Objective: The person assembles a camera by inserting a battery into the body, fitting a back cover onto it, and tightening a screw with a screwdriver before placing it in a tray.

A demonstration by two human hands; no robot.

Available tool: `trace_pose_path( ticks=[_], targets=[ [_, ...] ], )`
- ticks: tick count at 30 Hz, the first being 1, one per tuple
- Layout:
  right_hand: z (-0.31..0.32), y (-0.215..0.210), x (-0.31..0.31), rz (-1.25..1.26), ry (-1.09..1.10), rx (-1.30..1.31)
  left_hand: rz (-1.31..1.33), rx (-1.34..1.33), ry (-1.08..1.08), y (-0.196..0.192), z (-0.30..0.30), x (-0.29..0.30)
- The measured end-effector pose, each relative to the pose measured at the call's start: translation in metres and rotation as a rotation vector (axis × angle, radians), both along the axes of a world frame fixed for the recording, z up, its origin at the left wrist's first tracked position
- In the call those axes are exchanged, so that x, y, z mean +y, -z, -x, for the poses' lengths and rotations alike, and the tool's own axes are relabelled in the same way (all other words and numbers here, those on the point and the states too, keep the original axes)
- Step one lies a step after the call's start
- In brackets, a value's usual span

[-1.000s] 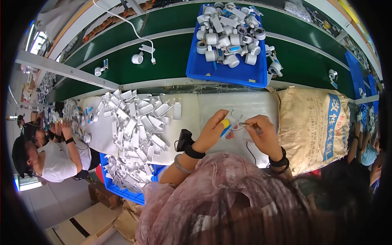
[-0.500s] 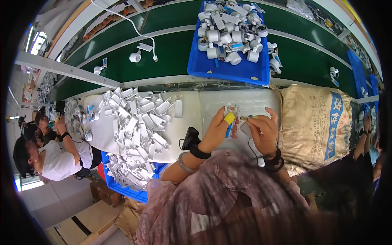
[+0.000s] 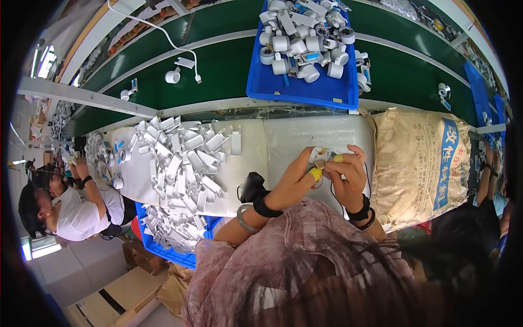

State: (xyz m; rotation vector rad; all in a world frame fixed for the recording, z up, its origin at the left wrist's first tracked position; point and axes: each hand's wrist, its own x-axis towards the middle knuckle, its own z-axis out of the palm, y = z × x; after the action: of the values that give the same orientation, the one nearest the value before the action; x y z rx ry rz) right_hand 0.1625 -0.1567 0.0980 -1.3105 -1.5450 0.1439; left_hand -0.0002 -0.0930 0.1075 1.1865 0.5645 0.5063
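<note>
Pinching small white plastic part (image 3: 320, 158) between left hand (image 3: 297, 180) and right hand (image 3: 348, 173), both closed on it, hands nearly touching, over white work surface (image 3: 305, 136). Wearing yellow fingertip covers (image 3: 315, 174) on both hands. Lying to left: heap of white plastic clips (image 3: 182, 158), spilling over blue bin (image 3: 169, 253) below. Sitting beyond, on green conveyor belt (image 3: 223, 65): blue tray (image 3: 294, 87) holding white cylindrical parts (image 3: 305, 38). Resting just right of right hand: tan woven sack (image 3: 419, 163).
</note>
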Motion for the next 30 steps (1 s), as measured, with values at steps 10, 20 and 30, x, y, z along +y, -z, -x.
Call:
trace_pose_path(
  ticks=[10,20,30],
  targets=[
    [-0.001,0.005,-0.001,-0.015,0.002,0.015,-0.057,0.015,0.006,-0.004,-0.002,-0.002],
    [-0.004,0.002,0.000,0.031,-0.019,-0.008,-0.154,-0.102,-0.031,0.001,-0.001,-0.006],
    [-0.003,-0.001,-0.001,0.037,-0.011,-0.014,-0.091,0.087,-0.107,0.008,-0.004,-0.012]
  ],
)
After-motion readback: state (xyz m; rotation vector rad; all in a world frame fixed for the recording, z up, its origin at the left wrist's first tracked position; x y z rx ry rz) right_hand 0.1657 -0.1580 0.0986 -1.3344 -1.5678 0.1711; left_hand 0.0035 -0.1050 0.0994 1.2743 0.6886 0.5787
